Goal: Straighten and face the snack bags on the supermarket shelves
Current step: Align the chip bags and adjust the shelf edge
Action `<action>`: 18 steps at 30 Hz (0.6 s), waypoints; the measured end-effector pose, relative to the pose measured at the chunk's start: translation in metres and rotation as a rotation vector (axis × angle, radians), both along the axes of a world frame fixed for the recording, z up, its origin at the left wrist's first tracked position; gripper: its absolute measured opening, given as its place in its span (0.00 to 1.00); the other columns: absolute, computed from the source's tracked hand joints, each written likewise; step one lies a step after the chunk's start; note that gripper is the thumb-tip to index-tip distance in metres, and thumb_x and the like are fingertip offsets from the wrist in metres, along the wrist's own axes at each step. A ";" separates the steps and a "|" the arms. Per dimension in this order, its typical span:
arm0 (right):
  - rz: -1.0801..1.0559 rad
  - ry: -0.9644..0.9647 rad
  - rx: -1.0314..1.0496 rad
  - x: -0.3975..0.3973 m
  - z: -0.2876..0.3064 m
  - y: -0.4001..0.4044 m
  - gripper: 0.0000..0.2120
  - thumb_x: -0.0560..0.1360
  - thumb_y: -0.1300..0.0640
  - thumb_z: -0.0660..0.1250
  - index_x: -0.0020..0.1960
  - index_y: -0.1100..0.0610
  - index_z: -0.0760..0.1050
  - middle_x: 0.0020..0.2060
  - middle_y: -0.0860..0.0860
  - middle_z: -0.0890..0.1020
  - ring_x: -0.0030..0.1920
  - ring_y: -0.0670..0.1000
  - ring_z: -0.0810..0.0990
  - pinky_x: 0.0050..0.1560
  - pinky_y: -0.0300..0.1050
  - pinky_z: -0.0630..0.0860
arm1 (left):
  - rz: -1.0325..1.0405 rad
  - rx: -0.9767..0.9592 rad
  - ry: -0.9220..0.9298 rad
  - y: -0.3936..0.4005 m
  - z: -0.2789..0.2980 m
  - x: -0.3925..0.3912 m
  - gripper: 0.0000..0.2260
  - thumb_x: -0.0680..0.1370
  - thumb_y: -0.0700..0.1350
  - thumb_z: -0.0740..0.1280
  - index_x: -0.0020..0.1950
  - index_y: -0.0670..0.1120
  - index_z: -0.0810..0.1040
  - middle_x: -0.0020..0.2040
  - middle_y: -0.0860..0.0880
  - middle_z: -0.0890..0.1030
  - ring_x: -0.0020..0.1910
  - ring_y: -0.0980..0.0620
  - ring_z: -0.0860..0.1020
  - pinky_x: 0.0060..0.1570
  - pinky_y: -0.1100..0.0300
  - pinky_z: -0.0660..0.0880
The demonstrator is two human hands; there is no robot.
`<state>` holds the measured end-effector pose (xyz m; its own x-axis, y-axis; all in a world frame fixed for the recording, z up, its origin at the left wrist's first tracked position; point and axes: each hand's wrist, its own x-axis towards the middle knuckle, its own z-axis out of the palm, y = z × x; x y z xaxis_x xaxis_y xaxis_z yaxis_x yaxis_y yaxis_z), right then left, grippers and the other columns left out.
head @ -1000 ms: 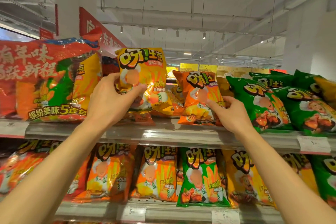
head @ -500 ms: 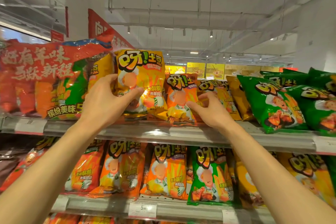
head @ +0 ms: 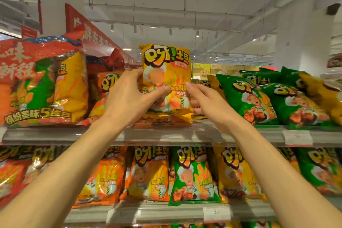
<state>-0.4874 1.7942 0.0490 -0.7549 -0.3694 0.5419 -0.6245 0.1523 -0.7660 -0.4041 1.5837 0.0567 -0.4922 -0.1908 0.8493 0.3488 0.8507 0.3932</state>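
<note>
On upper shelf, upright yellow snack bag between both hands: left hand, right hand.

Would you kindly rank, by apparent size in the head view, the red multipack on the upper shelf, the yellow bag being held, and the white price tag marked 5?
1. Red multipack, largest, though cut off at the frame's left edge.
2. Yellow bag, upright in the left hand.
3. Price tag, smallest, though nearer the camera.
</note>
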 end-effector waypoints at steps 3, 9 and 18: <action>-0.028 0.002 -0.032 -0.005 -0.005 0.014 0.19 0.76 0.36 0.69 0.64 0.40 0.73 0.47 0.34 0.85 0.47 0.32 0.83 0.39 0.29 0.79 | -0.067 -0.008 -0.057 0.018 0.001 -0.012 0.25 0.70 0.75 0.69 0.56 0.57 0.80 0.48 0.57 0.84 0.47 0.54 0.83 0.48 0.49 0.80; -0.067 -0.090 -0.173 -0.022 -0.019 0.041 0.27 0.77 0.48 0.73 0.73 0.50 0.71 0.61 0.48 0.83 0.54 0.44 0.86 0.44 0.36 0.82 | -0.259 0.123 -0.188 0.017 -0.010 -0.030 0.24 0.82 0.63 0.61 0.72 0.50 0.77 0.65 0.50 0.83 0.62 0.45 0.81 0.60 0.49 0.78; -0.265 -0.066 -0.252 -0.046 -0.020 0.077 0.15 0.83 0.50 0.65 0.70 0.47 0.74 0.53 0.44 0.86 0.48 0.44 0.87 0.48 0.42 0.82 | 0.043 0.018 -0.214 0.002 -0.046 -0.049 0.36 0.77 0.64 0.70 0.80 0.52 0.62 0.74 0.43 0.68 0.70 0.42 0.72 0.66 0.45 0.72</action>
